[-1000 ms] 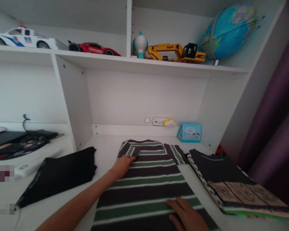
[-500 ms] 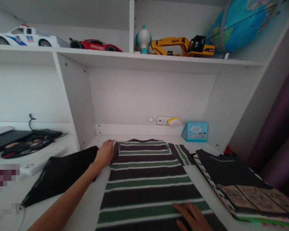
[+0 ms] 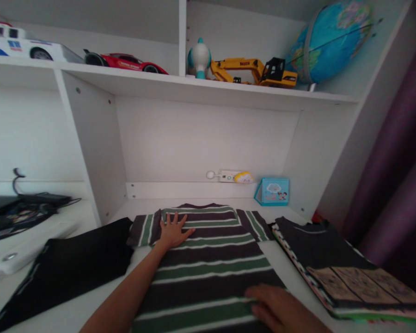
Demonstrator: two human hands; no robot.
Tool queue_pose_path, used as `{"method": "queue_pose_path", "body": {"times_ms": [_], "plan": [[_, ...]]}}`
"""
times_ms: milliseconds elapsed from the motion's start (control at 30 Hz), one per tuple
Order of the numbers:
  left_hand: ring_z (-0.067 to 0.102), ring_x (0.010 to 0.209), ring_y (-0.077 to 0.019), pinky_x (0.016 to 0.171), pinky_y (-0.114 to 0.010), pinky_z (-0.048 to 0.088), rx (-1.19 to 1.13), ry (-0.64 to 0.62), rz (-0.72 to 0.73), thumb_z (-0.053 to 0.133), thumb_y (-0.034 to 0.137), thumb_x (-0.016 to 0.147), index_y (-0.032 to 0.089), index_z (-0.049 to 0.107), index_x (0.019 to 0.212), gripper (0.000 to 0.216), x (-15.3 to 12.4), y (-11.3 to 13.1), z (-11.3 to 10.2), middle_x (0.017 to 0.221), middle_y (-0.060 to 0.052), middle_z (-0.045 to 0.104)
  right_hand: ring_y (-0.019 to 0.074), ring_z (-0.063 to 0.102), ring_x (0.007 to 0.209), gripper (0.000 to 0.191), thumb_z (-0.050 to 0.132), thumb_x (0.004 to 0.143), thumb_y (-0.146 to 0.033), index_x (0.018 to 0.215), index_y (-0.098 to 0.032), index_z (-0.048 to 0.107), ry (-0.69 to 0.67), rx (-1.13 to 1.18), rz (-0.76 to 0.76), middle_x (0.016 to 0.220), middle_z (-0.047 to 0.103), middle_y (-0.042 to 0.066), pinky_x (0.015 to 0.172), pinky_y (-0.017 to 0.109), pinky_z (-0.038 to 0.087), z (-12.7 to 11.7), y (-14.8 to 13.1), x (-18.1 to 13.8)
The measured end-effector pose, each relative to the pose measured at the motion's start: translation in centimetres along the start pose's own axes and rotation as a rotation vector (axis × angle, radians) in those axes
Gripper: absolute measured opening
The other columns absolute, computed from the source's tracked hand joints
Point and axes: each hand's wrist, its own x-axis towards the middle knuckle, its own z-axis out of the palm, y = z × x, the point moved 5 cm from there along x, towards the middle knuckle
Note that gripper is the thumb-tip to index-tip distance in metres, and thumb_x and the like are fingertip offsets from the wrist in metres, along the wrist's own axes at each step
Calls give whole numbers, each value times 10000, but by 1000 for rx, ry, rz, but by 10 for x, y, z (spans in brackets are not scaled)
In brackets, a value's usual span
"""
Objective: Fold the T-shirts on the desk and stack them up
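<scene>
A dark shirt with green and white stripes (image 3: 211, 259) lies spread on the white desk (image 3: 90, 305), its two short sleeves out to the sides. My left hand (image 3: 172, 231) rests flat on the shirt's upper left shoulder, fingers spread and open. My right hand (image 3: 280, 307) presses flat on the shirt's lower right part, fingers stretched toward the left. Neither hand holds anything.
A black garment (image 3: 65, 268) lies left of the shirt. A stack of folded clothes (image 3: 336, 268) sits at the right. A small blue box (image 3: 273, 191) and a power strip (image 3: 230, 176) are at the back wall. Toy cars, a yellow excavator (image 3: 253, 71) and a globe (image 3: 333, 41) stand on the shelf above.
My left hand pulled the shirt's left sleeve out to the side, then moved back onto the shoulder and lies flat. My right hand stayed on the lower part.
</scene>
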Motion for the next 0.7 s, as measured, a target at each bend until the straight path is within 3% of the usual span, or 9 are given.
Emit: {"method": "queue_pose_path", "body": {"times_ms": [67, 133, 233, 300, 433, 700], "plan": [[82, 1251, -414, 903, -626, 101, 12, -16, -1, 166, 748, 693, 316, 212, 1333, 774, -2, 1, -1, 1406, -95, 193, 168, 532, 992, 353, 336, 849, -311, 1131, -217, 527, 20, -7, -21, 1069, 589, 53, 869, 276, 388, -22, -3, 34], [75, 1255, -404, 911, -617, 95, 20, -33, -2, 157, 738, 704, 314, 193, 1338, 764, -3, 3, -2, 1412, -91, 170, 178, 425, 1125, 423, 292, 864, -342, 1217, -165, 444, 44, -76, 7, 1226, 478, 87, 946, 300, 307, -29, 4, 79], [66, 1259, -396, 920, -611, 86, 15, -49, -1, 156, 739, 704, 314, 184, 1340, 766, -4, 5, -3, 1416, -89, 156, 235, 116, 1282, 543, 265, 862, -429, 1326, -146, 264, 87, -198, 250, 1406, 185, 89, 1006, 401, 170, -17, 38, 143], [68, 1260, -395, 919, -616, 87, 3, -50, 2, 167, 740, 700, 311, 184, 1341, 771, -4, 4, -3, 1414, -90, 163, 281, 30, 1285, 566, 215, 860, -476, 1347, -187, 199, 103, -216, 364, 1423, 114, 74, 983, 507, 125, -4, 61, 171], [75, 1263, -385, 906, -641, 82, -25, -69, 20, 182, 736, 701, 337, 188, 1333, 748, 1, -2, -1, 1418, -65, 155, 339, 46, 1270, 555, 175, 835, -556, 1336, -320, 179, 105, -213, 466, 1420, 143, 28, 910, 624, 104, 10, 92, 191], [43, 1273, -362, 892, -669, 96, -38, -110, -84, 164, 695, 740, 320, 212, 1331, 701, 10, -40, -6, 1428, -20, 108, 320, 43, 1275, 566, 161, 818, -594, 1332, -356, 155, 129, -230, 495, 1424, 127, -6, 923, 609, 104, 13, 104, 194]]}}
